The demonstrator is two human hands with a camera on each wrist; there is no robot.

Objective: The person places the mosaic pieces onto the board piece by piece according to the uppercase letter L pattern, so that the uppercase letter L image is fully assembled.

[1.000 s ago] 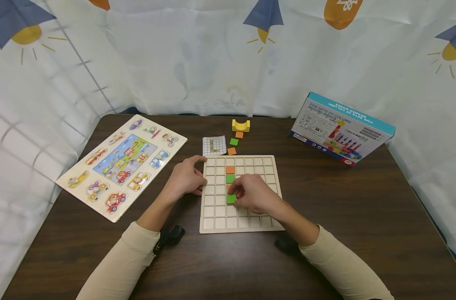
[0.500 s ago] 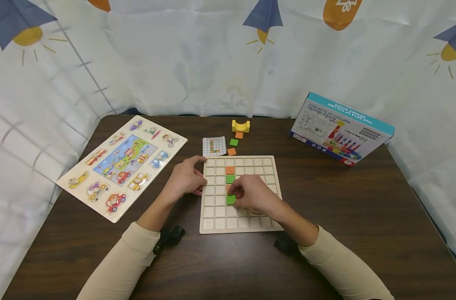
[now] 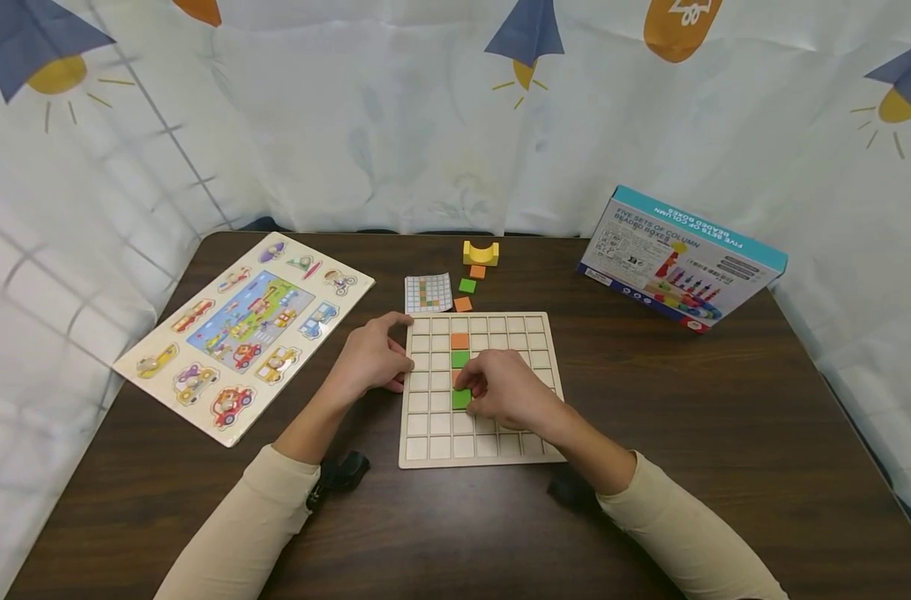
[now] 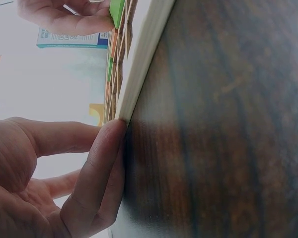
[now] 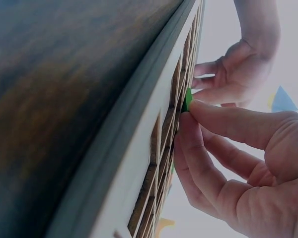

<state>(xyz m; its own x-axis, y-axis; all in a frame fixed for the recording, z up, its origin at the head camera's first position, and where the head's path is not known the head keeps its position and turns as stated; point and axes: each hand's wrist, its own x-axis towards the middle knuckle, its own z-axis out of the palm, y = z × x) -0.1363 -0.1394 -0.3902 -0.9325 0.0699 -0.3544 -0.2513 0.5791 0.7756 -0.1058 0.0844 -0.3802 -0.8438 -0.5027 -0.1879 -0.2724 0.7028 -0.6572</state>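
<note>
A wooden grid board (image 3: 437, 425) lies on the table with a column of orange and green square tiles in it. My right hand (image 3: 511, 387) is over this column, thumb and finger pinching a green tile (image 3: 461, 399) at the column's near end. In the right wrist view that green tile (image 5: 187, 99) sits at the fingertips, tilted in its cell. An orange tile (image 3: 460, 341) and another green tile (image 3: 460, 359) lie farther up; a further orange one is partly hidden by the fingers. My left hand (image 3: 372, 354) touches the board's left edge, its fingers fairly straight against the rim (image 4: 139, 64).
Behind the board lie a small pattern card (image 3: 428, 293), loose tiles (image 3: 467, 285) and a yellow curved block (image 3: 481, 253). A vehicle picture puzzle (image 3: 245, 333) lies to the left. At the back right stands a box (image 3: 683, 258), with a printed curtain (image 3: 425, 125) behind the table.
</note>
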